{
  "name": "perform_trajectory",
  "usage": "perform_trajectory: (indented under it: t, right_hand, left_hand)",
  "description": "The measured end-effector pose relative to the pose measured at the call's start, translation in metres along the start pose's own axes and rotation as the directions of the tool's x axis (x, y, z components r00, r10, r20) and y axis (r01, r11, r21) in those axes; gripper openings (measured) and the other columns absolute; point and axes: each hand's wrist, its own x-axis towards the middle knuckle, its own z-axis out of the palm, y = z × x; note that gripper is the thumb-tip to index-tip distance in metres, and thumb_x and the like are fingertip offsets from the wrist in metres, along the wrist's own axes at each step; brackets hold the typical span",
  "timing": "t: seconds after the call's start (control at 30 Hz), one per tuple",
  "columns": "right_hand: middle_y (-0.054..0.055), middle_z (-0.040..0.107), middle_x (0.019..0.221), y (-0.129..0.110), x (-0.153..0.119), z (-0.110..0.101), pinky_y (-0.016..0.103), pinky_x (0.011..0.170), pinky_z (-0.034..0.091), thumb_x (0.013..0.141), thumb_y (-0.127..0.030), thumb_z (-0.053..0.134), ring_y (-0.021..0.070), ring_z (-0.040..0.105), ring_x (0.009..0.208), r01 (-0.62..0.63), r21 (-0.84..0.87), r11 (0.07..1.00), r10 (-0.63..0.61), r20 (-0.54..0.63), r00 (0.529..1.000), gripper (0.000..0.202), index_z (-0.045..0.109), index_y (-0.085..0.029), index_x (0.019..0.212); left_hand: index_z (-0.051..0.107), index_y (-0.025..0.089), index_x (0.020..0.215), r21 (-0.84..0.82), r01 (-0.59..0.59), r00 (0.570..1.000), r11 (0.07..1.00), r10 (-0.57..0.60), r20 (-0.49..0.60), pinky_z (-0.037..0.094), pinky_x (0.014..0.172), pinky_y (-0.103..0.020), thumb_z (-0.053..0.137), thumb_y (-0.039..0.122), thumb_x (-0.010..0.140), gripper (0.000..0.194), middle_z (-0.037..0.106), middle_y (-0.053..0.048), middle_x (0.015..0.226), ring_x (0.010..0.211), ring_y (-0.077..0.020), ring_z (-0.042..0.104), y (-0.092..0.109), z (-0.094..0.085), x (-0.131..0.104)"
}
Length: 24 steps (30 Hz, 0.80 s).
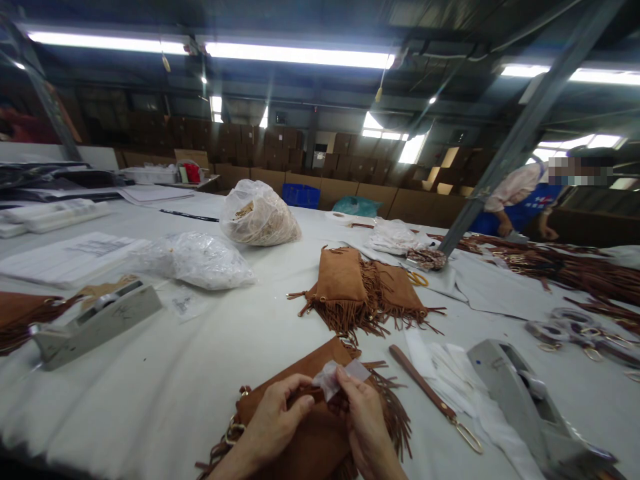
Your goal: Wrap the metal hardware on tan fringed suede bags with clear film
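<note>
A brown fringed bag (315, 427) lies on the white-covered table right below both hands. My right hand (363, 403) pinches a crumpled piece of thin whitish tissue (329, 380) above the bag. Close beside it, my left hand (280, 413) has its fingers curled, thumb near the index finger, at the tissue's left edge; what it holds, if anything, is hidden. More brown fringed bags (343, 277) are stacked just beyond. To the right lies a brown strap (425, 383) with a metal clasp, next to white strips (457, 380).
Tape dispensers stand at left (100, 323) and right (535, 407). Plastic bags (200, 260) and a filled translucent bag (260, 217) sit further back. A slanted metal post (500, 160) rises at right; behind it a person in a blue apron (525, 207) handles something beside brown straps (565, 267).
</note>
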Motion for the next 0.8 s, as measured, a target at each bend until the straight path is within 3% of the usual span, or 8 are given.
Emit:
perform_trajectory:
  t: [0.13, 0.23, 0.3, 0.37, 0.47, 0.67, 0.8]
  right_hand:
    - [0.003, 0.059, 0.054, 0.003, 0.003, 0.000, 0.022, 0.049, 0.037, 0.067, -0.055, 0.069, 0.0117, 0.048, 0.050, 0.071, -0.134, 0.988, -0.068, 0.031, 0.997, 0.043, 0.064, -0.013, 0.059]
    - [0.004, 0.059, 0.054, 0.003, 0.003, -0.002, 0.024, 0.052, 0.039, 0.071, -0.058, 0.062, 0.0146, 0.050, 0.053, 0.182, -0.313, 0.932, -0.179, 0.039, 0.983, 0.047, 0.062, -0.014, 0.057]
    - [0.004, 0.060, 0.057, 0.000, 0.000, -0.001, 0.026, 0.056, 0.041, 0.074, -0.059, 0.058, 0.0166, 0.052, 0.058, 0.271, -0.426, 0.863, -0.283, 0.037, 0.959, 0.048, 0.061, -0.014, 0.058]
    - [0.004, 0.060, 0.060, -0.003, -0.004, -0.001, 0.026, 0.058, 0.041, 0.077, -0.059, 0.054, 0.0175, 0.053, 0.061, 0.345, -0.503, 0.792, -0.377, 0.041, 0.925, 0.048, 0.062, -0.015, 0.061]
    - [0.003, 0.059, 0.060, -0.005, -0.009, 0.001, 0.025, 0.057, 0.041, 0.079, -0.060, 0.050, 0.0177, 0.052, 0.061, 0.389, -0.554, 0.736, -0.439, 0.046, 0.897, 0.048, 0.061, -0.015, 0.064]
    - [0.004, 0.061, 0.064, -0.004, -0.006, 0.003, 0.025, 0.061, 0.042, 0.083, -0.056, 0.047, 0.0178, 0.055, 0.065, 0.417, -0.544, 0.728, -0.444, 0.088, 0.891, 0.046, 0.063, -0.015, 0.069]
    - [0.003, 0.060, 0.060, 0.004, -0.021, 0.006, 0.023, 0.053, 0.041, 0.086, -0.053, 0.043, 0.0149, 0.053, 0.057, 0.444, -0.520, 0.730, -0.467, 0.094, 0.879, 0.046, 0.061, -0.015, 0.067]
  left_hand:
    - [0.058, 0.017, 0.093, -0.140, 0.020, 1.000, 0.990, -0.021, -0.010, 0.043, 0.077, -0.027, 0.054, 0.026, 0.081, 0.015, 0.066, -0.004, 0.091, 0.085, -0.0181, 0.060, -0.004, 0.004, 0.003]
    - [0.049, 0.019, 0.113, -0.159, 0.094, 0.992, 0.983, -0.105, -0.063, 0.039, 0.060, -0.023, 0.056, 0.029, 0.081, 0.034, 0.061, 0.001, 0.074, 0.064, -0.0130, 0.054, -0.011, 0.005, 0.006]
    - [0.042, 0.020, 0.125, -0.167, 0.114, 0.988, 0.979, -0.129, -0.085, 0.037, 0.056, -0.023, 0.057, 0.029, 0.081, 0.048, 0.059, 0.002, 0.071, 0.059, -0.0119, 0.050, -0.012, 0.005, 0.007]
    - [0.044, 0.019, 0.126, -0.203, 0.096, 0.991, 0.974, -0.113, -0.070, 0.039, 0.059, -0.024, 0.058, 0.030, 0.080, 0.050, 0.063, -0.003, 0.084, 0.063, -0.0123, 0.051, -0.010, 0.005, 0.008]
    - [0.057, 0.016, 0.112, -0.231, 0.078, 0.996, 0.970, -0.085, -0.020, 0.041, 0.060, -0.024, 0.058, 0.031, 0.079, 0.037, 0.064, -0.007, 0.097, 0.068, -0.0131, 0.051, -0.003, 0.006, 0.011]
    - [0.061, 0.016, 0.091, -0.202, 0.040, 0.996, 0.979, -0.054, -0.066, 0.041, 0.058, -0.022, 0.059, 0.041, 0.078, 0.028, 0.064, -0.003, 0.081, 0.068, -0.0136, 0.052, -0.001, 0.006, 0.013]
    - [0.061, 0.019, 0.082, -0.208, 0.079, 0.989, 0.975, -0.102, -0.104, 0.049, 0.080, -0.031, 0.067, 0.051, 0.068, 0.036, 0.067, -0.003, 0.081, 0.082, -0.0207, 0.060, -0.004, 0.011, 0.001]
